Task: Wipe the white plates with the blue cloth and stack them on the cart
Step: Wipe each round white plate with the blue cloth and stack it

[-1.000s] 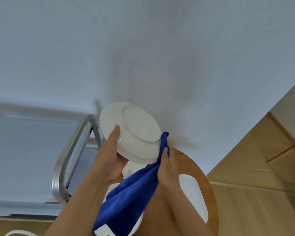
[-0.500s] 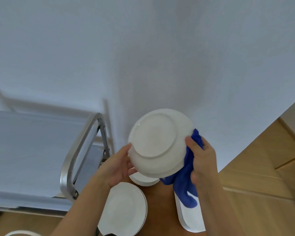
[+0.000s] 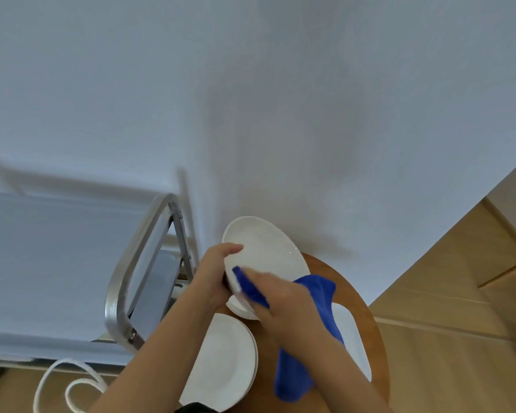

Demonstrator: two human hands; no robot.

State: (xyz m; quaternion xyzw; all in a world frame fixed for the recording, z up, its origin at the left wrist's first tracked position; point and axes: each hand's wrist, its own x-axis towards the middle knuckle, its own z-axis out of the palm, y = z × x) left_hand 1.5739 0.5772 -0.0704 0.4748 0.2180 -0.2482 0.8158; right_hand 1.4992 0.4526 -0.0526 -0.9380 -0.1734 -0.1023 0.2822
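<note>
My left hand (image 3: 213,274) grips the left rim of a round white plate (image 3: 265,248), which is tilted with its inner face toward me. The blue cloth (image 3: 316,296) is held in my right hand (image 3: 280,296), which presses it against the plate's lower rim; the cloth's tail hangs down past my wrist. More white plates lie on the round wooden table (image 3: 367,311): a round stack (image 3: 224,362) at the near left, another plate (image 3: 240,310) under the held one, and an oblong plate (image 3: 355,350) on the right. The steel cart (image 3: 57,263) stands to the left.
The cart's curved metal handle (image 3: 131,263) rises close to my left forearm. A white wall fills the background. A white cord (image 3: 72,386) loops on the wooden floor near the cart. Wood floor and a cabinet edge (image 3: 474,278) lie to the right.
The plate has been flipped from bottom-up to inner face toward me. My right hand with the cloth moved from the plate's right edge across to its lower front rim.
</note>
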